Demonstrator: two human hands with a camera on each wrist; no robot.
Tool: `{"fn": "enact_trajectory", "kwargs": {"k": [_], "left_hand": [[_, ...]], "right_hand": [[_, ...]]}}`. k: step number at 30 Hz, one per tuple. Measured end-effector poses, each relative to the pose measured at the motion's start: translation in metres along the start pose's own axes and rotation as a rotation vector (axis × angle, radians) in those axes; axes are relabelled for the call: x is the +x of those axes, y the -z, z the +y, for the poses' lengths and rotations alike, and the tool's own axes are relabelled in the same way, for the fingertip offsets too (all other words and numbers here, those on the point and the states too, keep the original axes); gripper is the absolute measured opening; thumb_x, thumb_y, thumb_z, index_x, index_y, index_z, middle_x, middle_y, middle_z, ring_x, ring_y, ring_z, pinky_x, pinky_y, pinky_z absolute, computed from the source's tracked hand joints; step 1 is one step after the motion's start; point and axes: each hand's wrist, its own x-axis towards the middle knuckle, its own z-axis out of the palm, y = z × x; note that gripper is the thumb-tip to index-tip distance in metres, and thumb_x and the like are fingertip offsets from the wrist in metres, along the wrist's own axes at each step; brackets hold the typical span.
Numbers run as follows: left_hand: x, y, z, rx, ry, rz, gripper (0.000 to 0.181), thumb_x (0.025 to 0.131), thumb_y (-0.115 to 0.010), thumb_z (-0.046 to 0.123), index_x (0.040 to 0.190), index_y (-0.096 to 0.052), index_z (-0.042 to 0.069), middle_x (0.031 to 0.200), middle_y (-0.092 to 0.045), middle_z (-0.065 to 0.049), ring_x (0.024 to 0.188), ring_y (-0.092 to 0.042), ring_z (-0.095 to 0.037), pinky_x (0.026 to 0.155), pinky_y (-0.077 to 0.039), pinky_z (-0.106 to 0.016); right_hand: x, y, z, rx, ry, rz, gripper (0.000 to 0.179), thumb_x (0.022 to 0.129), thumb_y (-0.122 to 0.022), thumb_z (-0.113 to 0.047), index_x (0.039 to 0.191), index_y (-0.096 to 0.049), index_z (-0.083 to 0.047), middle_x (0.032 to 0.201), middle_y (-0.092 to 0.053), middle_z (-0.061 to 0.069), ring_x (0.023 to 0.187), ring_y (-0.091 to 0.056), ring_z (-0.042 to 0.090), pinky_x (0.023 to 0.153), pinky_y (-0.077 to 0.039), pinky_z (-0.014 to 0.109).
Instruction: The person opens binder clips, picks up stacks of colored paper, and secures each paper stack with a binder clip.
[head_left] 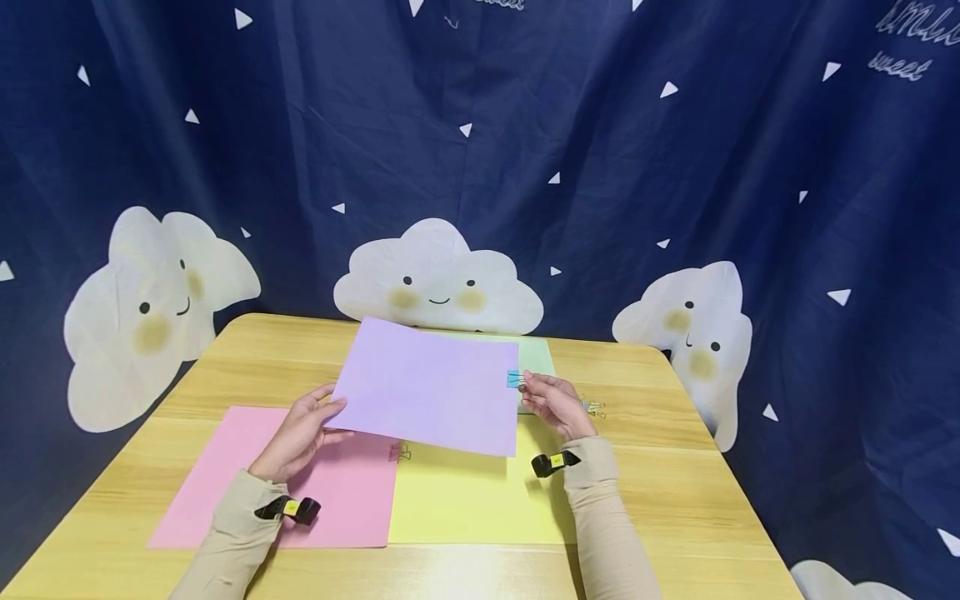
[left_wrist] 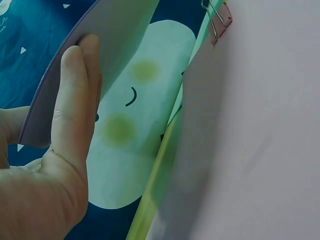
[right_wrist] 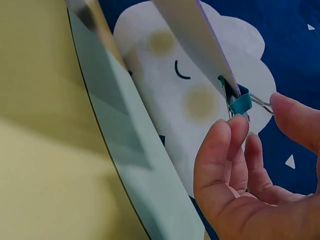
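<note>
A purple sheet of paper (head_left: 427, 387) is held up over the table, tilted. My left hand (head_left: 300, 433) grips its lower left corner, the thumb on the upper face and straighter fingers behind, as the left wrist view (left_wrist: 70, 110) shows. On the sheet's right edge sits a teal binder clip (right_wrist: 241, 104). My right hand (head_left: 555, 404) has thumb and fingertips at this clip, the thumb touching the end of one wire handle. The other handle lies along the sheet's face in the right wrist view.
Pink paper (head_left: 337, 508) lies at the left, with a pink binder clip (head_left: 399, 452) on its right edge. Yellow paper (head_left: 472, 504) lies beside it, and green paper (head_left: 537, 354) behind. Another binder clip (head_left: 596, 408) shows past my right hand. A dark blue curtain (head_left: 495, 175) hangs behind the wooden table (head_left: 660, 500).
</note>
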Motion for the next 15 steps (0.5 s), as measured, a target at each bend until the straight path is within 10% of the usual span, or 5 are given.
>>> {"fn": "enact_trajectory", "kwargs": {"k": [15], "left_hand": [[-0.0003, 0.0012, -0.0029, -0.061, 0.002, 0.034, 0.042, 0.108, -0.053, 0.013, 0.143, -0.035, 0.000, 0.108, -0.072, 0.008, 0.093, -0.075, -0.010, 0.082, -0.066, -0.030]], "right_hand": [[-0.0012, -0.0020, -0.0002, -0.049, 0.004, -0.005, 0.025, 0.107, -0.058, -0.015, 0.125, -0.053, 0.001, 0.089, -0.070, -0.003, 0.079, -0.067, 0.007, 0.077, -0.061, 0.018]]}}
